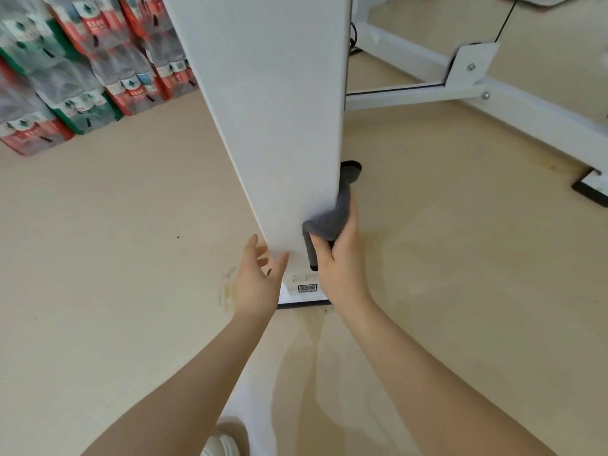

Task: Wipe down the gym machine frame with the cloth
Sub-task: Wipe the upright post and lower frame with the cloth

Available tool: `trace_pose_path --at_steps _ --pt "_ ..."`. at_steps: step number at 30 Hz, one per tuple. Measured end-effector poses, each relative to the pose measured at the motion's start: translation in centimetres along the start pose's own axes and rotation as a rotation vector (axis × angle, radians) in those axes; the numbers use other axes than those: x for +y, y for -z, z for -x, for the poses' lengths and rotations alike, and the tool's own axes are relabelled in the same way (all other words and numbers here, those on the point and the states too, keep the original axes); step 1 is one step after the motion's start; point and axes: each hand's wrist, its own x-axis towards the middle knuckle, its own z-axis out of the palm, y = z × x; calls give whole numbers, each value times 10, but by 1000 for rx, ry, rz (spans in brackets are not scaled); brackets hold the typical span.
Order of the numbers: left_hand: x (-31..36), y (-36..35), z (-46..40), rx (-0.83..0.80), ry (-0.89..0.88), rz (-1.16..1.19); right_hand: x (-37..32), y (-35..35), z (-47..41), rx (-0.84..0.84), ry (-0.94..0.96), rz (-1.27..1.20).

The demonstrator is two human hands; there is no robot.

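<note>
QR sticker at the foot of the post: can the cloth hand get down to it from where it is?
Probably yes. The right hand holds the cloth on the post just above the QR sticker, with only bare post between them.

Floor (460,258) is plain beige with a few yellowish stains and scuffs, evenly lit. Shrink-wrapped packs of water bottles (82,67), red and green labels, are stacked at the upper left.
</note>
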Motion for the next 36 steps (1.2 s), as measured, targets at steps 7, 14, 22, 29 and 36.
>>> trace_pose_path --at_steps 7,14,22,29,36 --pt "32 26 4 -31 -245 54 64 0 27 -69 -350 125" --pt "41 11 4 113 -146 136 1 -3 15 31 -47 -39" --pt "49 17 5 99 -126 89 -17 4 1 25 -74 10" --pt "44 8 9 146 -114 105 5 9 5 -31 -251 58" --pt "54 11 13 111 -55 106 -70 8 -9 24 53 -51"
